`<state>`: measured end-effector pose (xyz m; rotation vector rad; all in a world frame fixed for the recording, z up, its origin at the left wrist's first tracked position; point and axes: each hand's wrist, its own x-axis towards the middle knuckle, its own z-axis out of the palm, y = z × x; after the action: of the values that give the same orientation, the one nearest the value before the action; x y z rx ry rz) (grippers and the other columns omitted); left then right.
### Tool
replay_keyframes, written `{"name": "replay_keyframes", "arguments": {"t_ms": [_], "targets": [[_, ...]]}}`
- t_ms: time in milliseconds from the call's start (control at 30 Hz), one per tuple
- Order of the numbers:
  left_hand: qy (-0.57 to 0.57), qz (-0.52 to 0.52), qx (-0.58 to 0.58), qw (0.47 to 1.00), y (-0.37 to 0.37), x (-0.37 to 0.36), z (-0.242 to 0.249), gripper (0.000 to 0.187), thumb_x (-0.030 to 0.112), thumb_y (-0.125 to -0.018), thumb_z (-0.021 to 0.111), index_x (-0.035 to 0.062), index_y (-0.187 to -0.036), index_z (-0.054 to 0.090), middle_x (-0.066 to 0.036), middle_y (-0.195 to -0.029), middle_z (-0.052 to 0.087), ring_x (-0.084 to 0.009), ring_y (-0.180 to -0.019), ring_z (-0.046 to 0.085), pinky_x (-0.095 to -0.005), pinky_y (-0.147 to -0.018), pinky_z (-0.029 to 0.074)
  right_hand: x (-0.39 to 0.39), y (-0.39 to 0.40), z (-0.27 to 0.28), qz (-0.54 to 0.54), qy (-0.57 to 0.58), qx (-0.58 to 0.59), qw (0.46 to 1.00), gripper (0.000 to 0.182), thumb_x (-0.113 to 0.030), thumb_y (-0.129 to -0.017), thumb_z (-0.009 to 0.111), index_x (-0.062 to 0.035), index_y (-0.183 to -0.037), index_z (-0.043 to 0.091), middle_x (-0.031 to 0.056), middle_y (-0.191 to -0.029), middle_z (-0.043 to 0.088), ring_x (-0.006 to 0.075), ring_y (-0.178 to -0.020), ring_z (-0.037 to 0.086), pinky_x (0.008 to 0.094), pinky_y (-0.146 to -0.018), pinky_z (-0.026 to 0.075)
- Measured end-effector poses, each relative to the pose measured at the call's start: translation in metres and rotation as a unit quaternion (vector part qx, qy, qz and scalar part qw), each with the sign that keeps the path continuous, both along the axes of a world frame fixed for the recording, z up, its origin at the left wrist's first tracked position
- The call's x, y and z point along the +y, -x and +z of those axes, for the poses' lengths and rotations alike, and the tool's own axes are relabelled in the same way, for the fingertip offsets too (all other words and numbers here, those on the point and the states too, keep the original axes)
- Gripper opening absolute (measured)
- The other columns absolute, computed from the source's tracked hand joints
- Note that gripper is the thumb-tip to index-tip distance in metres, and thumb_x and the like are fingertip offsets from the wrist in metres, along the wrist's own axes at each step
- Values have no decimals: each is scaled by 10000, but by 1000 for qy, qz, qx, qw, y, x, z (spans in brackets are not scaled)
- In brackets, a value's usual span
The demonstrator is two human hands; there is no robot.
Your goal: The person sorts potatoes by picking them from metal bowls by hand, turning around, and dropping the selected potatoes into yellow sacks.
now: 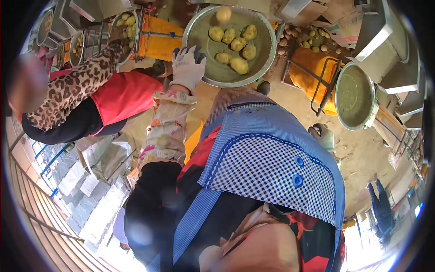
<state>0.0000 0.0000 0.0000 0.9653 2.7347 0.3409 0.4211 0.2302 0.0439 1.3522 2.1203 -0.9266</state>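
Note:
A large metal basin [206, 80] stands in front of me with several yellowish potatoes [239, 65] in it. One blurred potato [223, 14] shows near the basin's far edge, apart from the others. My left hand [188, 68], in a white glove with dark fingertips, reaches to the basin's left rim with its fingers stretched out and nothing in them. Low on my right side is my gloved right hand [324, 136], its dark fingers curled. Whatever it may hold is hidden.
Another metal basin [355, 97] stands on a frame with orange cloth [308, 72] to the right. Potatoes [312, 38] lie on the ground behind it. At left, a person in a leopard-print sleeve [77, 86] reaches to a basin of potatoes [127, 20]. Metal trays [371, 36] stand at upper right.

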Motion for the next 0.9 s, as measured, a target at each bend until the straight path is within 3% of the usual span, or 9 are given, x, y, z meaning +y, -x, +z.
{"name": "replay_keyframes", "arguments": {"t_ms": [167,267,467,567,667,800,900], "targets": [[5,-23,-14,1000,-13,6,-8,352,307,-808,601,119,-1106,606,-104,-1114,621,-279,-1110,527,-443,-1059,278,3,2,6,6,6,-27,1000,347,-303,-776,640,-19,-974,668,190,-984,652,348,-914,631,405,-803,484],[28,-47,-10,998,-13,5,-6,387,280,-785,641,100,-1125,600,-109,-1114,615,-287,-1091,526,-402,-1035,305,2,12,1,24,-3,-6,1000,343,-303,-778,637,-19,-968,667,185,-983,652,355,-908,628,409,-798,483],[-16,-123,-31,992,-34,15,4,393,267,-781,625,127,-1147,593,-104,-1039,617,-290,-1056,540,-448,-1009,334,-6,20,-5,51,4,18,999,332,-315,-788,636,-29,-953,666,181,-980,649,368,-902,620,416,-781,481],[65,-256,-65,962,-44,47,11,410,231,-798,603,151,-1199,568,-115,-1061,600,-291,-1051,548,-447,-951,374,-7,22,-7,60,15,23,998,328,-314,-792,637,-27,-949,664,182,-979,647,367,-902,620,414,-772,483],[192,-359,27,913,-44,79,-9,385,192,-837,547,157,-1220,548,-119,-1088,587,-288,-1005,582,-443,-852,429,-1,24,-10,54,14,33,998,320,-306,-792,638,-25,-942,662,184,-971,646,365,-896,622,412,-764,484],[232,-383,60,892,-35,89,-20,335,178,-857,504,130,-1186,550,-94,-1099,593,-269,-876,633,-429,-740,471,-3,24,-8,48,4,33,998,316,-298,-787,639,-24,-943,662,182,-961,646,365,-874,622,410,-755,483],[219,-387,35,895,-32,85,-25,366,260,-839,556,134,-1182,552,-96,-1121,580,-269,-939,613,-432,-781,459,-7,18,-11,43,9,29,999,313,-296,-785,639,-24,-938,664,182,-954,645,365,-859,622,411,-749,482]]}}
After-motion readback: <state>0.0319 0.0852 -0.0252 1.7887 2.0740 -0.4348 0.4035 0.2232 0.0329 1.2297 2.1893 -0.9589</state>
